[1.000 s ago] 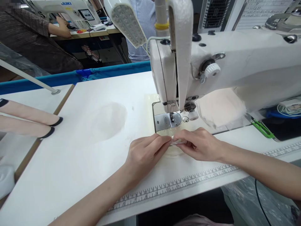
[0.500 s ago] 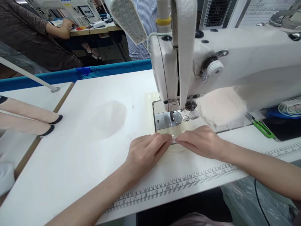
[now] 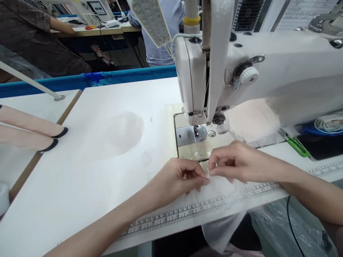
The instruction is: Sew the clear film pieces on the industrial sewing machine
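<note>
My left hand (image 3: pixel 175 180) and my right hand (image 3: pixel 235 162) meet just in front of the sewing machine (image 3: pixel 257 78). Both pinch the top edge of a thin sheer white fabric piece (image 3: pixel 222 210). The fabric lies over the printed ruler strip (image 3: pixel 187 212) and hangs down past the table's front edge. The fingertips touch each other about a hand's width short of the needle and presser foot (image 3: pixel 197 131) on the metal needle plate (image 3: pixel 187 135).
A pale pink fabric pile (image 3: pixel 252 121) sits under the machine arm, with green snips (image 3: pixel 296 144) to the right. Pink pieces with dark tips (image 3: pixel 32 130) lie on the left table. A lamp head (image 3: pixel 150 19) hangs above. Other people work at a far bench (image 3: pixel 80 30).
Both hands have drawn back from the needle plate toward the table's front edge. The white fabric now shows, spread over the ruler and hanging off the edge.
</note>
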Tool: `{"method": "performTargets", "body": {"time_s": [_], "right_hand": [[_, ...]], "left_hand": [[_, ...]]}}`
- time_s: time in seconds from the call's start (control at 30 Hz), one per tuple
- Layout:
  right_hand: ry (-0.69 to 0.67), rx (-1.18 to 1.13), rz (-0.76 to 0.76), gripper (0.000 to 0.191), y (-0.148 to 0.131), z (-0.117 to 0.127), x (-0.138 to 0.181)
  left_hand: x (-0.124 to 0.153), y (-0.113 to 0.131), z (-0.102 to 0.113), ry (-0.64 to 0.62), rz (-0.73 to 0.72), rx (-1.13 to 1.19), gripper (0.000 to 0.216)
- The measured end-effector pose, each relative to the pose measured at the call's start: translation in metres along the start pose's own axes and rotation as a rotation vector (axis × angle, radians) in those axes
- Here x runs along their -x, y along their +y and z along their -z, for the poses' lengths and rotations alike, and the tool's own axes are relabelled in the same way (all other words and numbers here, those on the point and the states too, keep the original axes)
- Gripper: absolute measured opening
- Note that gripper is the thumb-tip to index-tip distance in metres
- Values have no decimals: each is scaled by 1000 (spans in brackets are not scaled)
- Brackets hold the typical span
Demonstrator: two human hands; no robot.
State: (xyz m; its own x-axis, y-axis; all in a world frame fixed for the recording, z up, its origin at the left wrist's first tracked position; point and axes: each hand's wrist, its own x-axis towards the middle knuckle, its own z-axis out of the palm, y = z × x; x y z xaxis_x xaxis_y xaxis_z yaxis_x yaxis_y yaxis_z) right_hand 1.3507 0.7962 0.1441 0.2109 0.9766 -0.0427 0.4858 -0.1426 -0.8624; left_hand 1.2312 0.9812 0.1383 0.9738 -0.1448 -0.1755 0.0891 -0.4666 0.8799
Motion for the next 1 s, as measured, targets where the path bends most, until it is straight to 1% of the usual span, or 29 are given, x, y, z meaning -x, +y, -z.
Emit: {"method": "performTargets", "body": {"time_s": [0.03,0.07,0.13,0.17,0.2,0.23,0.3,0.37,0.47,0.53,0.57,0.63,0.67,0.73,0.8,0.87,1.0], "right_hand": [[-1,-7,-60,12,0,1,-2],[36,30,-84,12,2,1,-5],[161,190,-72,12,10,-2,-13],[227,286,-59,12,14,-4,-17],[287,376,-51,13,19,-6,-21],[332,448,-47,14,23,-9,-24],[387,542,-43,17,30,-12,-30],[415,596,-38,18,33,-13,-33],[448,658,-41,17,35,-13,-37],[458,725,-61,20,36,-11,-39],[466,781,-75,22,37,-11,-39],[489,937,-84,24,38,-10,-38],[506,1020,-68,24,38,-10,-36],[549,1144,14,22,38,-12,-32],[583,1189,123,24,37,-15,-29],[592,1204,172,26,36,-19,-28],[537,1234,94,33,38,-22,-33]], "left_hand": [[-2,-3,-1,55,-40,-79,11],[-5,-7,-2,143,-108,-206,11],[-11,-16,-4,318,-257,-491,12],[-14,-21,-4,381,-305,-612,9],[-17,-24,-4,432,-335,-706,4],[-19,-27,-4,470,-348,-779,4],[-21,-29,-2,530,-364,-910,19],[-21,-29,-2,572,-443,-1041,26],[-17,-26,-4,606,-637,-1200,16],[-14,-24,-7,597,-704,-1281,13],[-12,-23,-9,585,-702,-1310,13],[-10,-23,-11,549,-653,-1337,18],[-9,-23,-11,534,-623,-1332,21],[-11,-23,-10,520,-587,-1302,24],[-15,-24,-6,515,-561,-1262,24],[-18,-25,-3,511,-536,-1230,24],[-19,-26,-3,533,-517,-1253,26]]}}
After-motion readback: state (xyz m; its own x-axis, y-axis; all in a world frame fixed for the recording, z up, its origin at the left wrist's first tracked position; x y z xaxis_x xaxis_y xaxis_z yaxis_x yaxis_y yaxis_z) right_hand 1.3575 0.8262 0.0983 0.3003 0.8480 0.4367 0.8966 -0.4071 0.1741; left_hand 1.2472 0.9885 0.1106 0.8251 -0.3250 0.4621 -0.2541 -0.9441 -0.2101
